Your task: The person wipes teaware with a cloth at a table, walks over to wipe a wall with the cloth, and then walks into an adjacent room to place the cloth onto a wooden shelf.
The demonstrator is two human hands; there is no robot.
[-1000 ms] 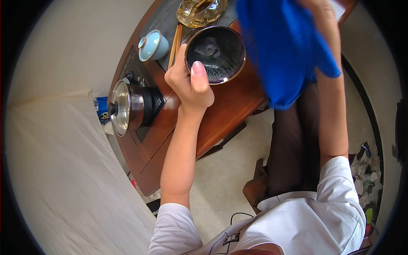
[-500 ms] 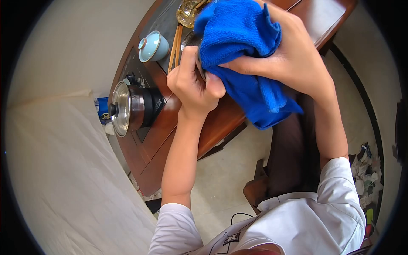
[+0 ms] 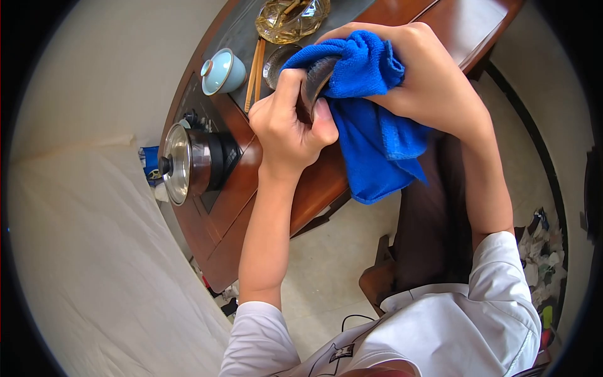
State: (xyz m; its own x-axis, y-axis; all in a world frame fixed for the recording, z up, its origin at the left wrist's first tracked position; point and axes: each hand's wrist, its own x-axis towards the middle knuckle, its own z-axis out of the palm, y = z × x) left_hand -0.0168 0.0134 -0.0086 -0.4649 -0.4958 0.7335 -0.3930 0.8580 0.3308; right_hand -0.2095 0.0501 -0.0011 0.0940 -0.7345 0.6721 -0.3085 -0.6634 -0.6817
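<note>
- Our left grip (image 3: 286, 119) pinches the wall of the dark bowl (image 3: 316, 85), thumb on one side and fingers curled along the other.
- Our right grip (image 3: 427, 88) bunches the blue cloth (image 3: 383, 144) against the bowl; the cloth hides its fingertips.
- We have the bowl raised between both grips, tilted, above the desk (image 3: 226, 245). The cloth covers part of it, and a loose end hangs below.
- Just past our left grip we see a dish (image 3: 274, 68), partly hidden, with wooden sticks (image 3: 254, 75) beside it.
- Left of the sticks stands a lidded pale-blue cup (image 3: 224, 72); above them sits an amber glass bowl (image 3: 292, 22).
- A glass-lidded pot (image 3: 179, 163) stands left of our left forearm.
</note>
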